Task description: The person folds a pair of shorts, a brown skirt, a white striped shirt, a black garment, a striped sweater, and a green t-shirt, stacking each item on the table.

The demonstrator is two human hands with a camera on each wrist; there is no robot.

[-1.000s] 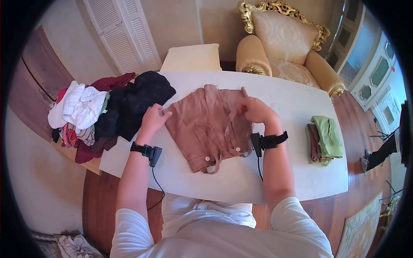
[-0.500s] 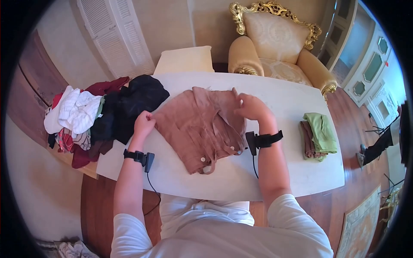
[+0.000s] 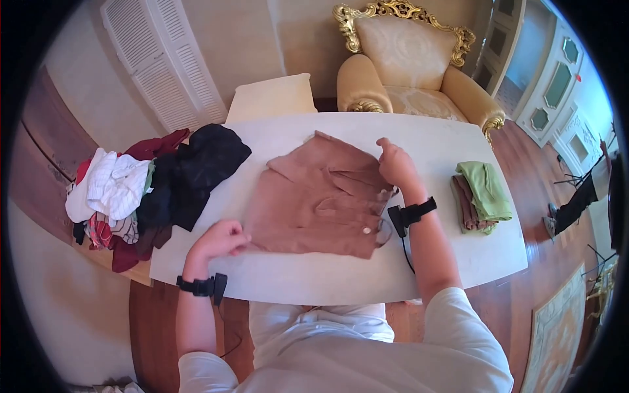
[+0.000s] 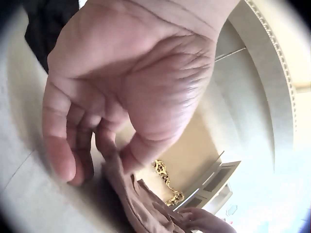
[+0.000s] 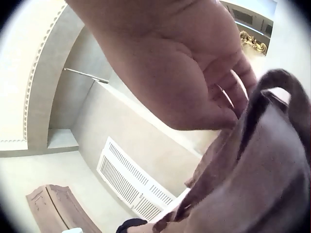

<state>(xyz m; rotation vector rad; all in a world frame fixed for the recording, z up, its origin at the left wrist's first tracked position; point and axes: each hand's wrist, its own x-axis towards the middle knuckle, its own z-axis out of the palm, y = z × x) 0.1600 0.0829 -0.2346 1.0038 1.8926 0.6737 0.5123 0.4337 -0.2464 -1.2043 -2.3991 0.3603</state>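
Across a pale tabletop [image 3: 491,252], both arms [image 3: 434,252] stretch forward: the left grip [image 3: 219,240], bent inward, pinches the near-left corner of a brown garment [image 3: 314,196], while the right grip [image 3: 398,165], farther out, pinches its right edge. Spread between them, the garment turns its buttoned side rightward; its near-square outline leaves the long axis hard to tell.
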